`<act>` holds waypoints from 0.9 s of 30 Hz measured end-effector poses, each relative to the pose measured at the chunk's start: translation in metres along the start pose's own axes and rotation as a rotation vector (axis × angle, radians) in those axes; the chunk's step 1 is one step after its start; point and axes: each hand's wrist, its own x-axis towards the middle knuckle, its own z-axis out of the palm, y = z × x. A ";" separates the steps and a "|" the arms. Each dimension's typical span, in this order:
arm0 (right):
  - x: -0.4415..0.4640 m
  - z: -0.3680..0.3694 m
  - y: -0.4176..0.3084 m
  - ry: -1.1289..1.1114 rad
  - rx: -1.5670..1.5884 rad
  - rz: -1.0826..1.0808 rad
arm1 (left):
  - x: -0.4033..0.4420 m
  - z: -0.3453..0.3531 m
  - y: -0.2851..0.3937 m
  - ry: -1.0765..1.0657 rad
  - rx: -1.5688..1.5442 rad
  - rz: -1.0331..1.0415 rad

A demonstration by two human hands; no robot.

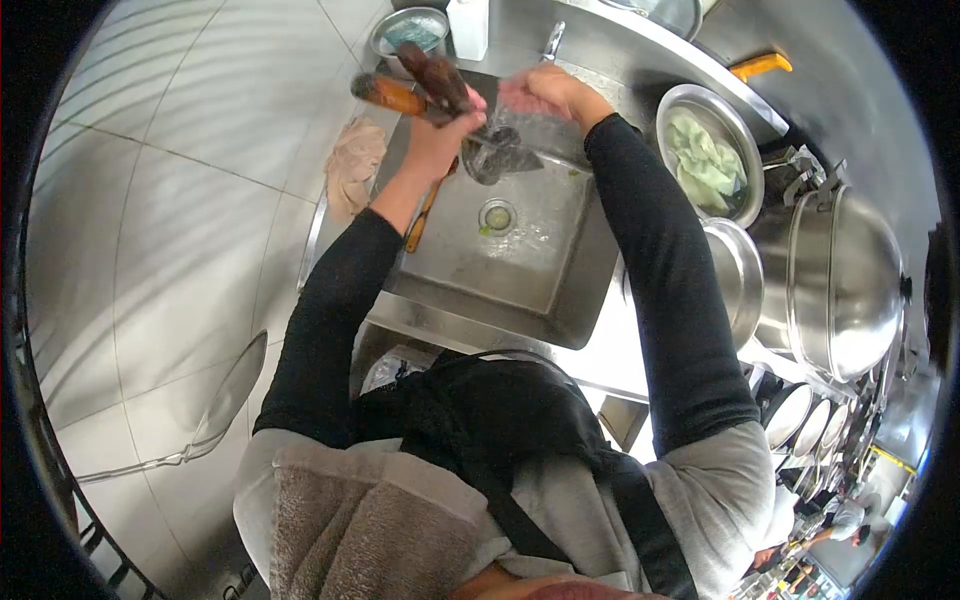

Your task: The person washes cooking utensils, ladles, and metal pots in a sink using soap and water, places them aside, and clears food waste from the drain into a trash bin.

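Note:
My left hand [445,135] is over the far left of the steel sink [480,270], closed around several utensils. A brown wooden handle [390,96] and a darker handle [435,78] stick out to the upper left. On the other side, a flat metal spatula blade [515,158] and a rounded dark metal end hang over the basin, blurred. My right hand [545,92] is just below the faucet [555,40], fingers stretched out and somewhat blurred, with splashing water around it. Another wooden-handled utensil [420,218] leans along the sink's left side, its upper end partly hidden.
A beige cloth [354,165] lies on the left rim. Behind the sink stand a bowl with a green scrubber [415,38] and a white container [468,28]. To the right are a bowl of pale green leaves [705,160], a large lidded pot [840,280] and an orange-handled tool [762,66].

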 end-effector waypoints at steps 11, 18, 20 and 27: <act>0.028 -0.008 0.020 -0.026 -0.028 0.061 | -0.065 0.022 0.002 -0.787 0.463 0.503; 0.032 -0.006 0.020 -0.093 0.117 0.062 | -0.071 0.026 -0.002 -0.917 0.593 0.537; 0.031 0.001 0.013 -0.116 0.190 0.020 | -0.071 0.030 -0.006 -0.938 0.651 0.541; 0.036 -0.001 0.016 -0.051 0.231 0.023 | -0.071 0.042 -0.018 -0.983 0.656 0.619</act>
